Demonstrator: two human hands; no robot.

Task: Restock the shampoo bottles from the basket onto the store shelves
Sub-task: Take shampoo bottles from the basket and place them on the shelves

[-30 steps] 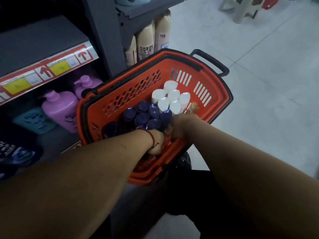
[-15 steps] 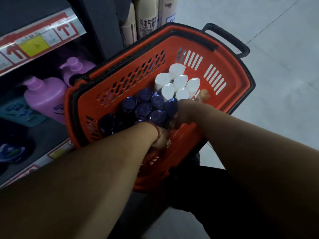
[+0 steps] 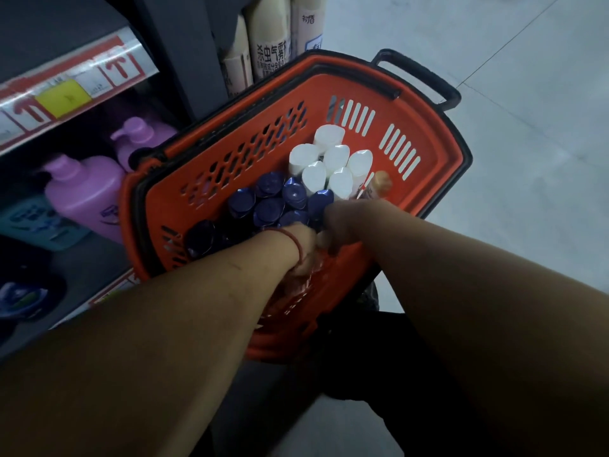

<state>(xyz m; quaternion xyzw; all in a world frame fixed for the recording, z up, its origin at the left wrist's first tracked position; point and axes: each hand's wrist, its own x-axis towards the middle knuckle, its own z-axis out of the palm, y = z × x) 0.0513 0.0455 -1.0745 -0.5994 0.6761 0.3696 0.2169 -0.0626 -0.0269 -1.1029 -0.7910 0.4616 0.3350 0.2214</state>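
basket (image 3: 428, 133): blue-capped bottles (image 3: 270, 206), white-capped bottles (image 3: 333, 159) upright inside | left hand (image 3: 304, 255), right hand (image 3: 342, 222) reach inside at near wall, fingers hidden, grip cannot tell | pink bottles (image 3: 85, 192) left of basket | cream cans (image 3: 270, 44) behind it

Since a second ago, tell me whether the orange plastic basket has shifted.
No. The orange plastic basket still lies beside the purple pump bottle; only the view shifted.

red basket (image 3: 230, 166) | blue-capped bottles (image 3: 270, 206), white-capped bottles (image 3: 333, 159) upright inside
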